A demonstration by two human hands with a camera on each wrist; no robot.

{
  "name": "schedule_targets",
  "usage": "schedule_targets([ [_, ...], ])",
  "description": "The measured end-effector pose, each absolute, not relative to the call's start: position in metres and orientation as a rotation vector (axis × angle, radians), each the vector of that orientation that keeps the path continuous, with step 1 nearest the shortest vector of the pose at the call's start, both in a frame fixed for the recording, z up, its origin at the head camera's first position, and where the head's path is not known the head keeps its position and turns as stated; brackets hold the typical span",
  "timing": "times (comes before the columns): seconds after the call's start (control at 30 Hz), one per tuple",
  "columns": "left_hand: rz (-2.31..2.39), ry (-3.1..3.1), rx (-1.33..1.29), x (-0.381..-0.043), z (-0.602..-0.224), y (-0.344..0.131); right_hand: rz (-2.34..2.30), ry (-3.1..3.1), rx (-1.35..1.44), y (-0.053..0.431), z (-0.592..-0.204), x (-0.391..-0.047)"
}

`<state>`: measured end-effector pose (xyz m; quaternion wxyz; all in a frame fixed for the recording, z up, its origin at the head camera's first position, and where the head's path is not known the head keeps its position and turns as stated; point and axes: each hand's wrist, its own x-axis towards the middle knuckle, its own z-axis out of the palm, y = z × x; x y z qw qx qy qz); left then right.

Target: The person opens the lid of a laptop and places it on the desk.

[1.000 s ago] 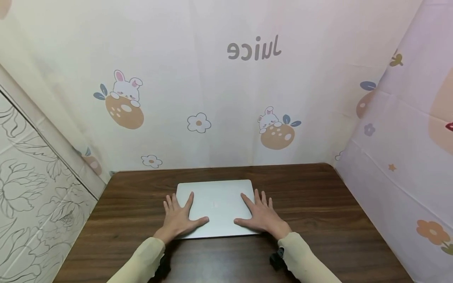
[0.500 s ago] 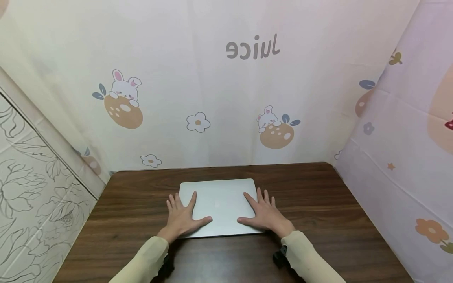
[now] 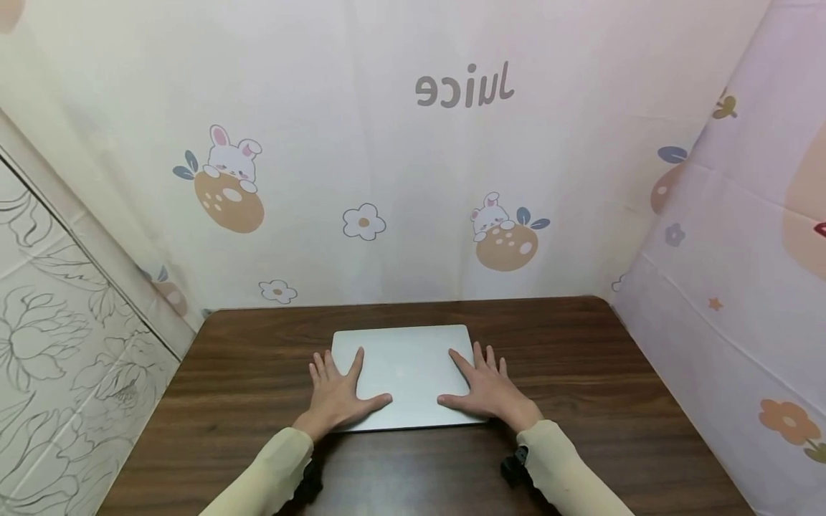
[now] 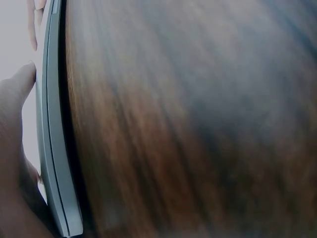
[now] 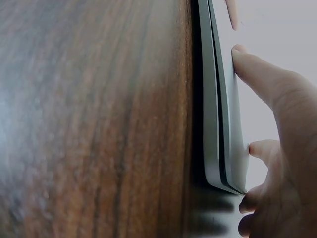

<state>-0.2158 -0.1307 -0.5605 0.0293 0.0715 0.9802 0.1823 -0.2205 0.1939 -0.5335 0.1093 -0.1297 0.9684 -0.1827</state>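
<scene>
Press evenly w/ spread L hand point(image 3: 340, 395) & spread R hand point(image 3: 487, 390) on opp. sides of closed laptop point(image 3: 409, 365); align w/ far edge of worktop point(image 3: 568, 373).

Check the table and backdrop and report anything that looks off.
The word "Juice" on the backdrop reads backwards, as if mirrored. Otherwise, the closed laptop rests on the table; no spill or damage shows.

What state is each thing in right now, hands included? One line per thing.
Silver rectangular laptop: closed, lying flat on the dark brown wood-grain table.
Left hand: fingers spread, resting on the laptop.
Right hand: fingers spread, resting on the laptop.
White printed cloth: hanging behind the table.
</scene>
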Motion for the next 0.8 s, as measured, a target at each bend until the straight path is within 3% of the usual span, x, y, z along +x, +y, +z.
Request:
schedule_targets([
  [0.8,0.570,3.017,0.236,-0.2148,-0.5592,-0.1210,-0.547,2.847,-0.372,0.2030,-0.5327,-0.2194],
])
